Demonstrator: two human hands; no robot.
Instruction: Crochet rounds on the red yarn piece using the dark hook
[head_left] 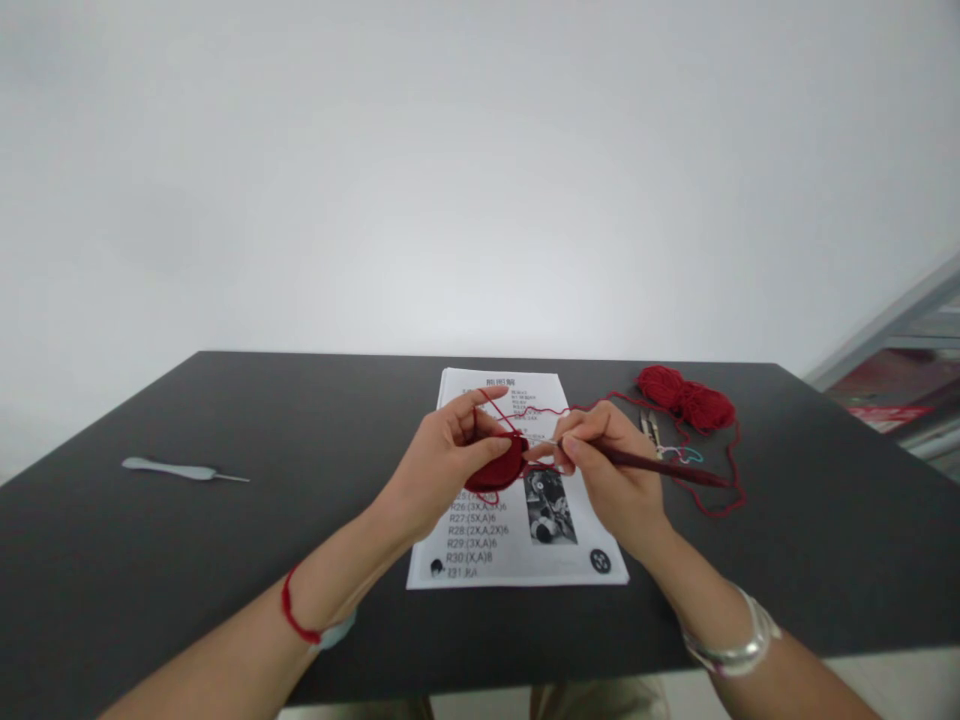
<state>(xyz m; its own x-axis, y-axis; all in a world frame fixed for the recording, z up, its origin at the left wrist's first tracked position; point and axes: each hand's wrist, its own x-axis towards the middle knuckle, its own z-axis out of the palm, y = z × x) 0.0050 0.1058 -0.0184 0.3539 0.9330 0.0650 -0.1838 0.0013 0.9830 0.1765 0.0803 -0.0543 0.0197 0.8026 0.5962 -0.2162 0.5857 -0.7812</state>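
Crochet in hand: left hand (442, 455) pinched the small round red crocheted piece (501, 466) over the printed white pattern sheet (517, 545), red yarn strand (499, 410) tensioned over its forefinger. Right hand (611, 470) was clenched on the dark red crochet hook (660, 466), tip at the piece. Judgement: keep the strand taut, hook strokes short, grip low near the tip.
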